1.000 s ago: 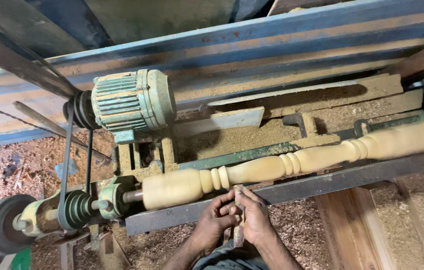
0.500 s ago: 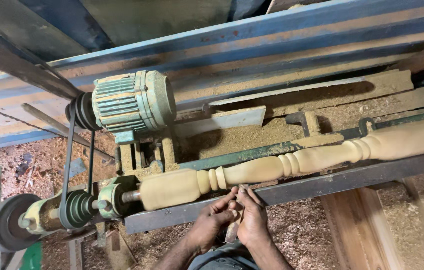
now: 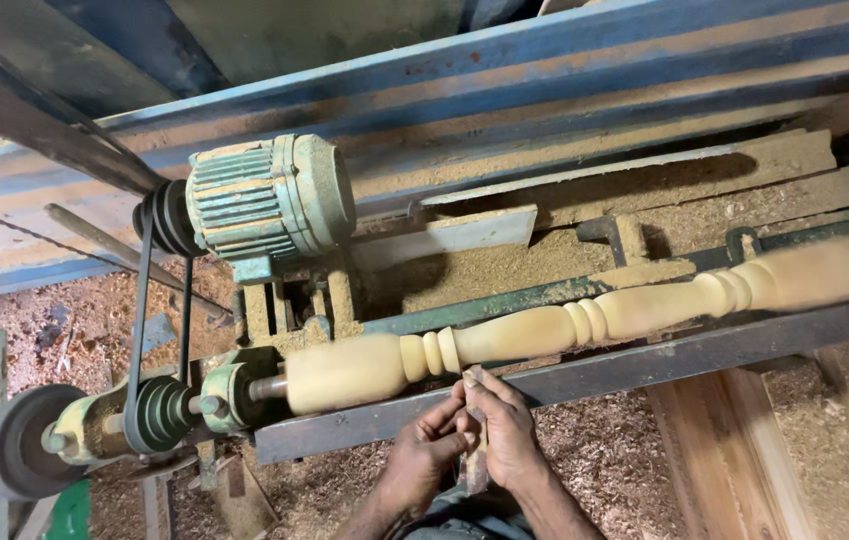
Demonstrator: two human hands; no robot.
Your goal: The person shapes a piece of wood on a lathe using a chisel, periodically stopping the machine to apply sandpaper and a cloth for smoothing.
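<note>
Holding a turning tool (image 3: 473,440) tight in both my left hand (image 3: 423,458) and right hand (image 3: 507,438), I shape the spindle (image 3: 545,330); beads are done, ends look plain.

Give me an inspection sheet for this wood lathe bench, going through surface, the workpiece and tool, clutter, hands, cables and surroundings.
Surface: lathe bed, a dark metal rail coated in sawdust.
Job's things: turned wooden spindle mounted on the lathe, with bead rings cut; narrow tool held just below it, tip near the left beads.
Clutter: wood shavings piled under and behind the bed.
Hands: left hand and right hand together, both gripping the tool.
Cables: nothing seen; a drive belt runs from the green motor to the pulley.
Surroundings: blue beam behind; wooden planks at lower right.
</note>
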